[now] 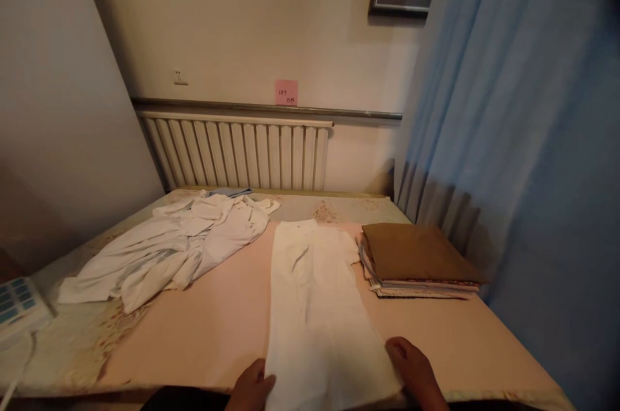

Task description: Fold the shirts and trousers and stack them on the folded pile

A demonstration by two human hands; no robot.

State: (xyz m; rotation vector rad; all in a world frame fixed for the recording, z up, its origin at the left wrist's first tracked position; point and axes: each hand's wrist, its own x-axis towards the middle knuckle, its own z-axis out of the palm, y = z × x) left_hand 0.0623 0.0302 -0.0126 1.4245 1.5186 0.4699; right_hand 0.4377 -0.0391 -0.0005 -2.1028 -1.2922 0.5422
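A long white garment (314, 307), folded into a strip, lies flat on the pink cloth with a few creases near its far end. Its exact kind I cannot make out. At its near left edge my left hand (252, 386) is closed, with the thumb and fingers pinching the fabric. My right hand (411, 366) is closed at the near right edge, fingers curled over the fabric there. The near end of the garment runs out of view between both hands.
A pink cloth (208, 333) covers much of the bed. Crumpled white clothes (184, 236) lie at the left, and a folded stack with a brown cloth (416, 252) on top at the right. A white power strip (22, 311), radiator (242, 149) and blue curtain (484, 107) surround it.
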